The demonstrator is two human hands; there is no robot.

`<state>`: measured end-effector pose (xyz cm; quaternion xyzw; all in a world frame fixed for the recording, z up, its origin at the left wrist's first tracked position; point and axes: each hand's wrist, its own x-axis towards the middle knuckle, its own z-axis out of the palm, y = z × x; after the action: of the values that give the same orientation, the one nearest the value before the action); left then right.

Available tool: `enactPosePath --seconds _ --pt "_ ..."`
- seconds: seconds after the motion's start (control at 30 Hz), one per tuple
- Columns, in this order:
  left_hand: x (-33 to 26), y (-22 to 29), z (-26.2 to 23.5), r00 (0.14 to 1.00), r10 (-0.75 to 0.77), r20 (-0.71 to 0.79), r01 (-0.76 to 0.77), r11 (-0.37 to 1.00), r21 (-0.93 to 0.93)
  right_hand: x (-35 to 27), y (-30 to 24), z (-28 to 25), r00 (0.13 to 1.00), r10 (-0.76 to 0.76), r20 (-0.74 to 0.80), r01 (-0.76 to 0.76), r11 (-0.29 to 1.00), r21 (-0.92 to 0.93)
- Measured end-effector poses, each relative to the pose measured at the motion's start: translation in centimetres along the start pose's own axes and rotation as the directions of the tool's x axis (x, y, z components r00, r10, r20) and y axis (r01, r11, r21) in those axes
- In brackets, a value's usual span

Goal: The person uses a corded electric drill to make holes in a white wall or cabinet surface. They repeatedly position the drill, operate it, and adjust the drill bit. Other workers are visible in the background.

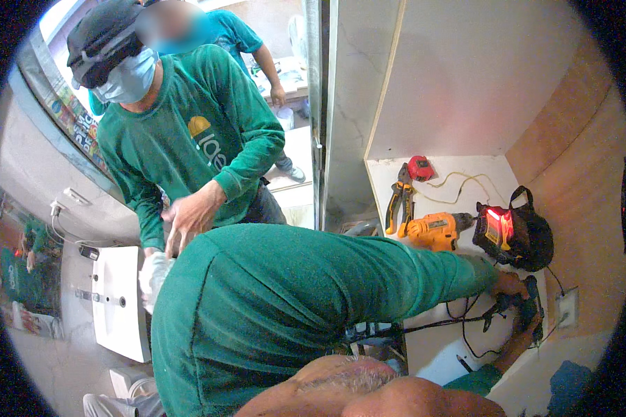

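Observation:
My left arm, in a green sleeve, stretches across the view to the right. At its end my left hand is closed on the upper part of a black oblong device, whose exact kind I cannot make out. Lower down, my right hand comes up from the bottom edge with its fingers bent around the lower side of the same device. Black cords run from it across the white surface. Close to my left hand are a black tool bag with a lit red part and an orange drill.
Pliers, a red tape measure and a thin yellowish wire lie on the white shelf. A wall socket is beside the device. At left, a co-worker in green stands by a white sink; another person stands behind.

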<state>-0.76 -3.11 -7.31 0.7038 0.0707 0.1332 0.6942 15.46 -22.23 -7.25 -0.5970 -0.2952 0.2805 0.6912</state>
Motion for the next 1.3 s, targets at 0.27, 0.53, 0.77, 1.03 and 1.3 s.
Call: enactPosePath --seconds 0.27,0.53,0.77,1.03,1.3 --pt "2.5 -3.7 -2.4 0.856 0.512 0.075 -0.498 0.775 0.390 0.2 -1.3 2.6 0.996 -0.001 0.084 -0.001 1.000 0.031" --pt "-0.9 -0.5 -0.1 0.995 0.077 -0.069 -0.051 0.945 0.324 -3.5 -3.8 2.7 0.941 -0.060 0.334 0.085 0.995 -0.061" --pt "-1.1 2.4 0.3 0.988 -0.090 0.127 -0.025 0.716 0.698 2.1 3.3 -4.3 0.996 -0.082 -0.025 0.079 0.991 -0.105" --pt "-0.7 2.0 -0.6 0.983 -0.180 0.031 0.182 0.946 -0.268 -0.4 -1.3 2.2 0.998 -0.058 -0.011 0.057 0.996 -0.062" --pt "-3.7 4.1 -0.1 0.996 0.077 0.050 -0.080 0.995 0.060 -0.5 0.1 -0.5 0.976 -0.213 -0.043 0.186 0.924 -0.335"
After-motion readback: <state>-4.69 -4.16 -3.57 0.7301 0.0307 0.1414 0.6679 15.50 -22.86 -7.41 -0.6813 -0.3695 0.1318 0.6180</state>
